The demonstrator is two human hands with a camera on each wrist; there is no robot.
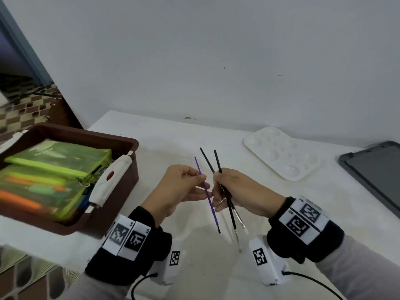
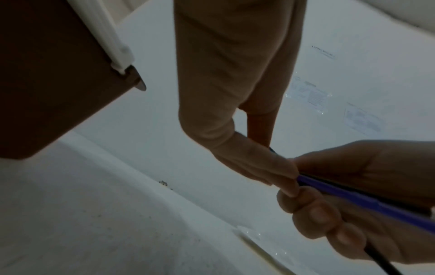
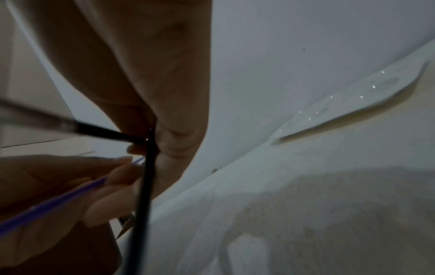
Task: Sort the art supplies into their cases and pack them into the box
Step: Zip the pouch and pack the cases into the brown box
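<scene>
A person's two hands meet above a white worktop (image 1: 164, 135), each holding slender paintbrushes. The left hand (image 1: 179, 189) pinches a purple brush (image 1: 206, 194) between thumb and forefinger, its handle slanting up and away and its dark tip pointing down toward the near edge. In the left wrist view the fingers (image 2: 259, 163) close on the purple shaft beside the other hand's knuckles. The right hand (image 1: 240, 191), touching the left at the fingertips, grips two black brushes (image 1: 225, 191) that cross inside its curled fingers, handles fanning out toward the far wall, bristle ends hanging low over the worktop. The right wrist view shows the black shafts (image 3: 146, 186) crossing against the palm, with the purple brush running off to the lower left.

At the left, a brown box (image 1: 129, 144) with white handles sits at the worktop's edge, already holding green zip cases (image 1: 58, 156) through which orange and green supplies show; a second case lies nearer the person. Far right of the hands lies a white paint palette (image 1: 281, 152) with round wells, and beyond it, at the right edge, a dark grey lid (image 1: 374, 169) lies flat. Both wrists wear black bands bearing printed square markers.
</scene>
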